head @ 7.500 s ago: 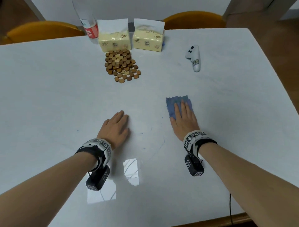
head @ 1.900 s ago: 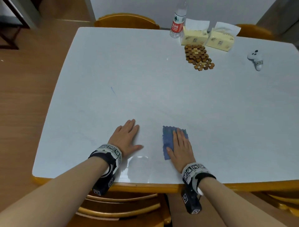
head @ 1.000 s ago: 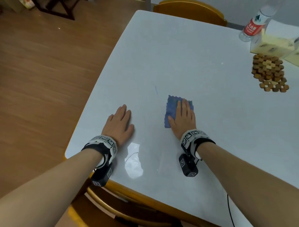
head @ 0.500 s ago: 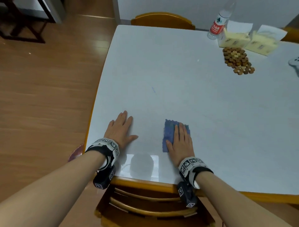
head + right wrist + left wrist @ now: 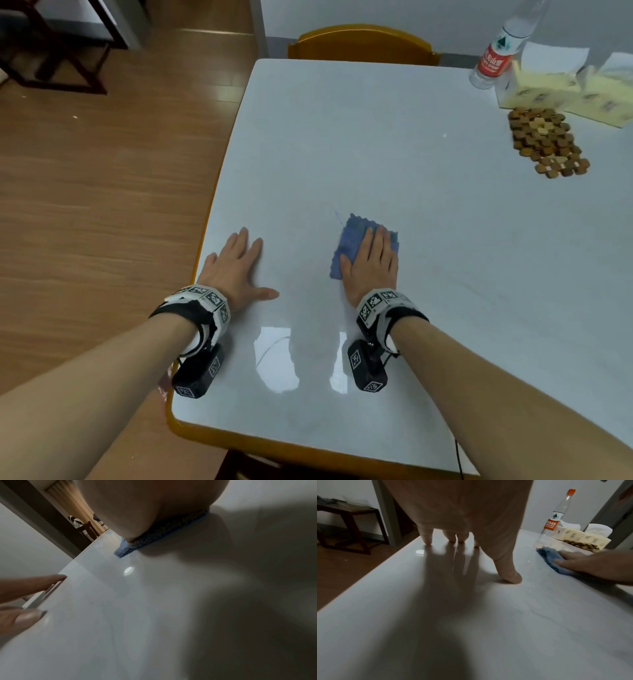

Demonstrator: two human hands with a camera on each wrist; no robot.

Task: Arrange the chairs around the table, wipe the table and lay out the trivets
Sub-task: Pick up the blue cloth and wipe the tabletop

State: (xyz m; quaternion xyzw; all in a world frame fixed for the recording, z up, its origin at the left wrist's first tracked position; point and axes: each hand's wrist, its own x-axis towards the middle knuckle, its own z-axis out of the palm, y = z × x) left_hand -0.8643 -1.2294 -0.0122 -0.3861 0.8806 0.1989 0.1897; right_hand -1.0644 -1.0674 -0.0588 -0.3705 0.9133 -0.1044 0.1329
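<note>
My right hand (image 5: 371,263) lies flat with straight fingers on a folded blue cloth (image 5: 352,236), pressing it onto the white table (image 5: 376,144) near the table's left side. The cloth (image 5: 551,557) also shows beside my right hand (image 5: 590,566) in the left wrist view, and its edge (image 5: 130,547) peeks from under the palm in the right wrist view. My left hand (image 5: 236,270) rests flat on the table near the left edge, fingers spread, holding nothing. A stack of brown wooden trivets (image 5: 544,140) lies at the far right. A yellow chair (image 5: 363,44) stands at the far side.
A water bottle (image 5: 496,54) and two yellow tissue packs (image 5: 561,89) stand behind the trivets. Wooden floor (image 5: 102,188) lies left of the table, with a dark wooden stand (image 5: 58,51) at the far left. The table's orange rim (image 5: 239,442) runs along the near edge.
My right hand has slid the cloth away from the near edge, farther onto the table. My left hand stays flat near the left edge. My head has shifted the view.
</note>
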